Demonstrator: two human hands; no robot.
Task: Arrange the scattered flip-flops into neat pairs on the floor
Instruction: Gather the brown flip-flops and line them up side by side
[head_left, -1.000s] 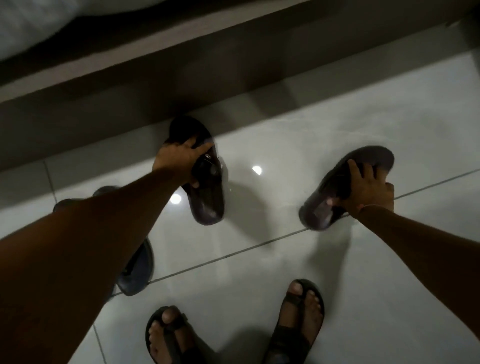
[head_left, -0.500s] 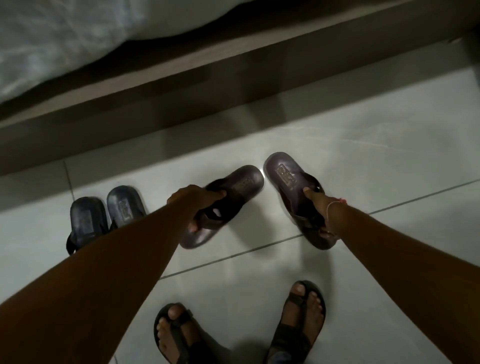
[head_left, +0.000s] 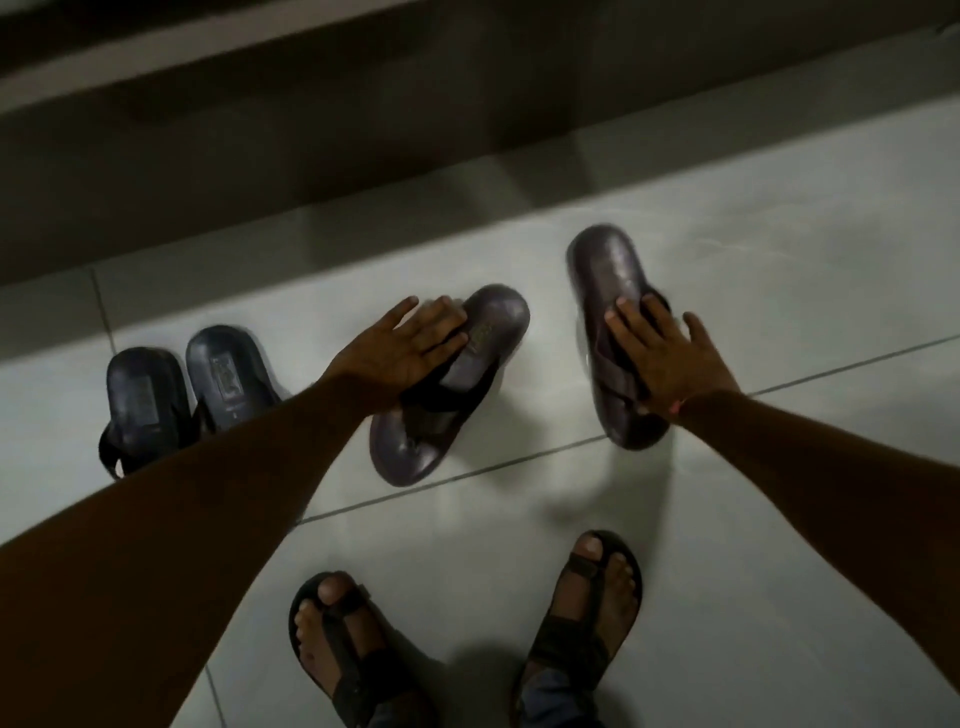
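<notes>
Two dark brown flip-flops lie on the pale tiled floor. The left brown flip-flop (head_left: 457, 395) points up and to the right, and my left hand (head_left: 405, 348) rests flat over its strap side with fingers spread. The right brown flip-flop (head_left: 608, 312) points up and slightly left, with my right hand (head_left: 660, 358) lying flat over its strap, fingers apart. The two flip-flops lie a little apart and not parallel. A dark blue pair (head_left: 187, 384) stands side by side at the left, partly hidden by my left forearm.
A dark bed frame or low ledge (head_left: 363, 114) runs across the top, close behind the flip-flops. My own sandalled feet (head_left: 467, 634) stand at the bottom centre. Tile joints cross the floor (head_left: 779, 519), which is bare on the right.
Both brown flip-flops have come down onto the floor. My hands have let go of their straps and now lie flat with fingers spread. The view shifted slightly.
</notes>
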